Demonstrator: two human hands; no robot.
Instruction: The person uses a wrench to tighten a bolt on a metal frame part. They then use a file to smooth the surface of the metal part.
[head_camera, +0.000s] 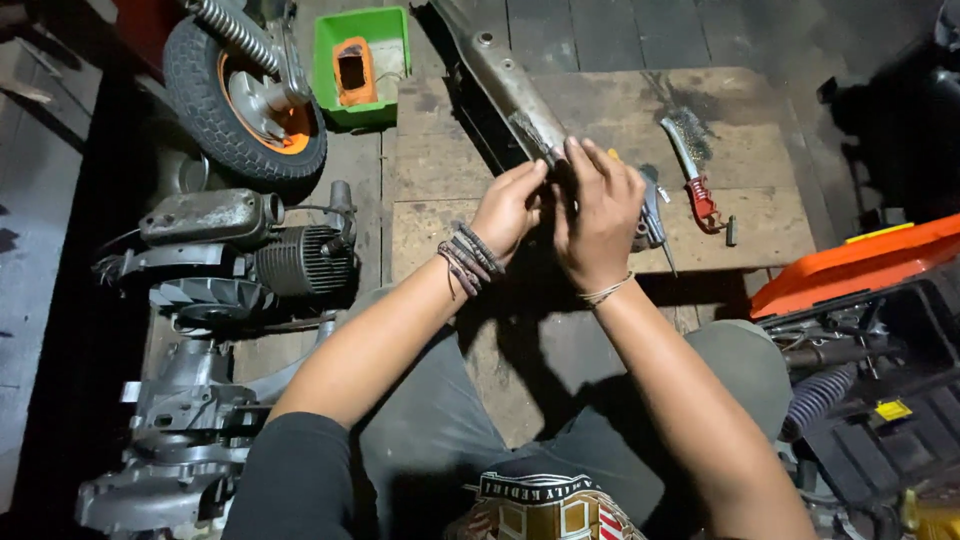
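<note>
At twelve o'clock from my lap, over the wooden board (600, 120) on the floor, both my hands meet on the lower end of a long grimy metal bar (505, 85) that slants away toward eleven o'clock. My left hand (508, 208) has its fingers pinched together on the bar's tip, and my right hand (598, 215) wraps it from the other side, fingers curled shut against it. Judging by the dirt along the bar, the work on it looks far from finished; only the patch near my hands seems scuffed. A red-handled wire brush (692, 170) lies untouched at two o'clock. A small engine (250, 250) sits at nine o'clock, a wheel (245, 95) at ten, and a green tray (365, 65) beyond it. What sits under my palms is hidden, and the tool (652, 215) just beside my right hand is too dark to name. An orange case (860, 265) at three o'clock is cut off.
</note>
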